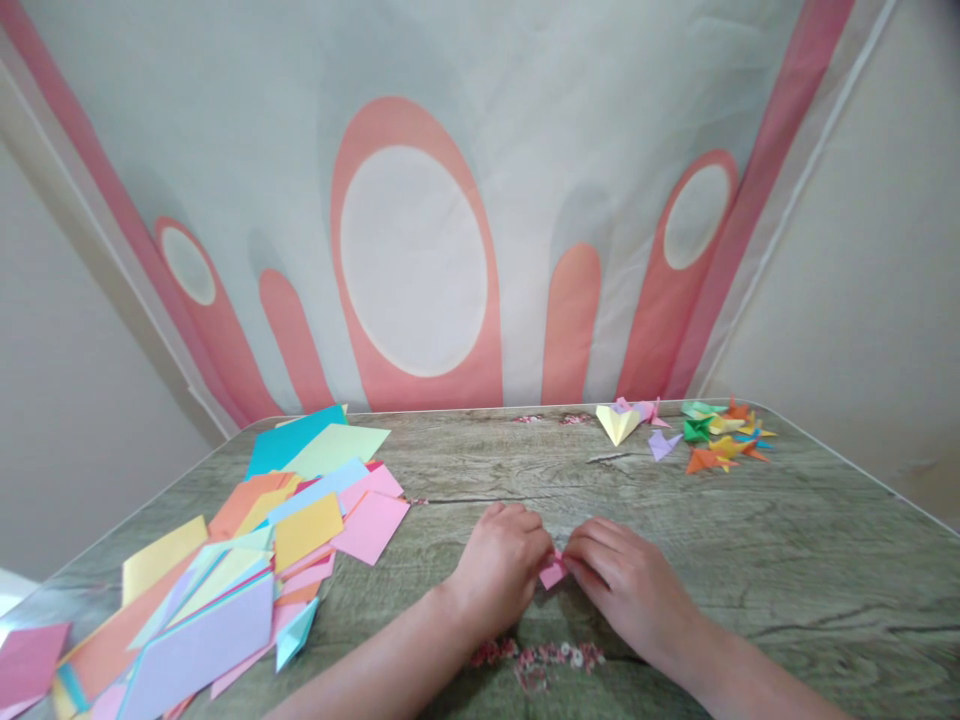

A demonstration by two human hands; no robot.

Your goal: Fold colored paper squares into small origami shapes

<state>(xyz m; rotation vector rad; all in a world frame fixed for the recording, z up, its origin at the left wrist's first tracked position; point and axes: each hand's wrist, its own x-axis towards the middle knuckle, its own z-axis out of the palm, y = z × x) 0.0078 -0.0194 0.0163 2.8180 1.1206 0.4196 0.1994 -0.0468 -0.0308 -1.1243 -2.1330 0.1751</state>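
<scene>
A small folded piece of pink paper (553, 573) is held between my two hands, low over the middle of the table. My left hand (504, 560) has its fingers curled and closes on the paper's left side. From the right, my right hand (628, 577) pinches the paper's edge between thumb and fingertips. Part of the paper is hidden behind the fingers, so its full folded shape does not show.
Many coloured paper sheets (202, 640) lie in a loose pile on the left of the wood-patterned table (480, 455). Several small folded paper figures (724, 440) sit at the back right, beside a pale yellow folded piece (618, 424). A printed cloth (525, 150) hangs behind.
</scene>
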